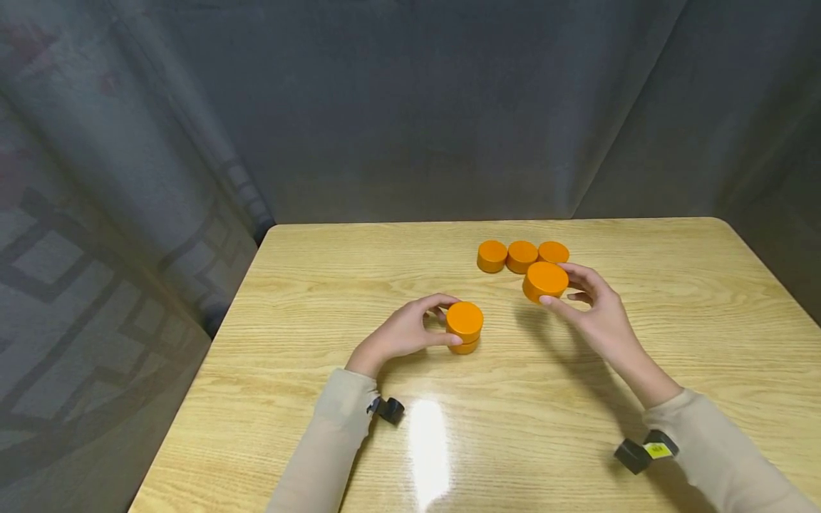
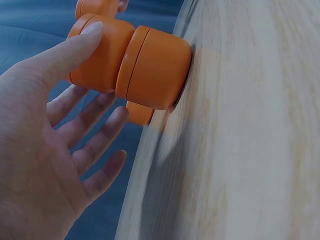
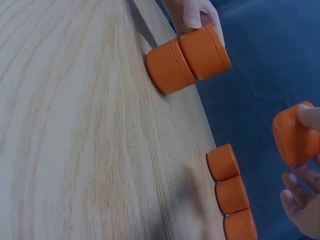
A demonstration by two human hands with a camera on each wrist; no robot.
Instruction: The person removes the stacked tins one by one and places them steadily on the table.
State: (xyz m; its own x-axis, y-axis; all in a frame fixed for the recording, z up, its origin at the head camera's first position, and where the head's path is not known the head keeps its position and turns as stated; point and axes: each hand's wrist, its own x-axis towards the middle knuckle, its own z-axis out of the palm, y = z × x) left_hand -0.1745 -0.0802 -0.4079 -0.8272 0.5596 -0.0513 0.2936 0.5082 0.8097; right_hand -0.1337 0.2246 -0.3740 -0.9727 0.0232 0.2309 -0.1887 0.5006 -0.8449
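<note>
Orange discs point(image 1: 465, 326) seemingly between hands.

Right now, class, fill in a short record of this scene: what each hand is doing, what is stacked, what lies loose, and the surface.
left hand: grips the top of the two-disc stack
right hand: holds one orange disc above the table
stack: two orange discs, one on the other
loose pieces: row of three orange discs at the far side, touching
surface: wooden table
</note>
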